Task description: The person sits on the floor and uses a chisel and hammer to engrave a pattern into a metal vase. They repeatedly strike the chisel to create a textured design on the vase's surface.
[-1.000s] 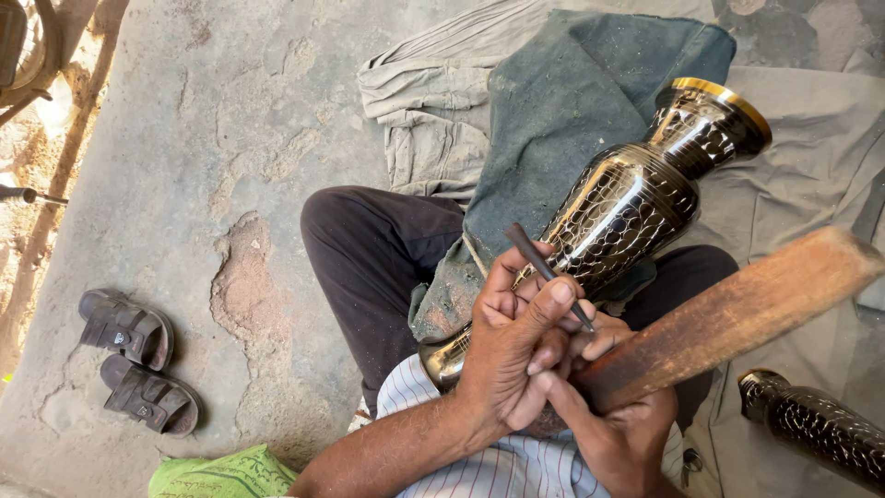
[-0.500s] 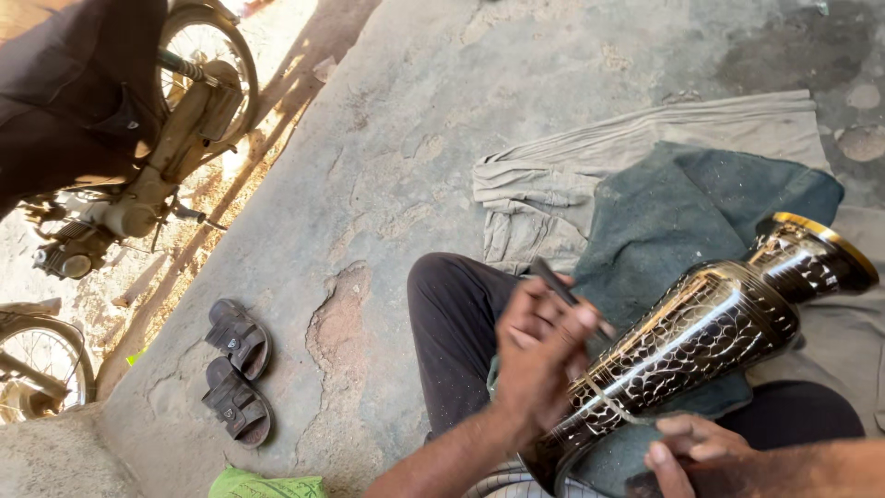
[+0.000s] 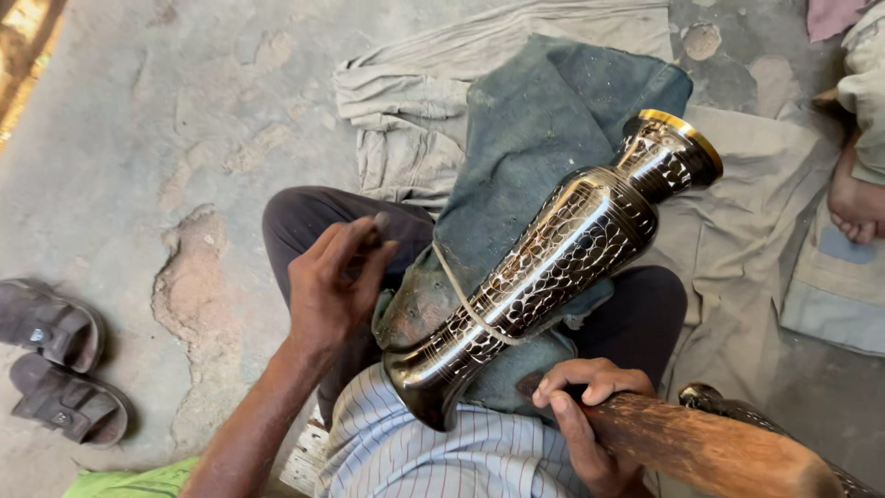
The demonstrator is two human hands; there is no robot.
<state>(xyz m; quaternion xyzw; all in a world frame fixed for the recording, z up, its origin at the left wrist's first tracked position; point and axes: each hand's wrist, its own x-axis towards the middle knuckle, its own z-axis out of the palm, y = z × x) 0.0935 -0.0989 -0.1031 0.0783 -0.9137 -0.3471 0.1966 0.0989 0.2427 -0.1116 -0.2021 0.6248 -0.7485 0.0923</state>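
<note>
Head | left grip (image 3: pixel 336 281) pinches chisel (image 3: pixel 378 224) | right grip (image 3: pixel 583 420) wraps mallet (image 3: pixel 710 447)

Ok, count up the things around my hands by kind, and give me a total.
Vases: 2, one on the lap, one at lower right
Sandals: 2
Wooden mallet: 1, in the right hand
Small tool: 1, in the left hand
Cloths on the floor: 2, blue, beige
Total: 8
</note>
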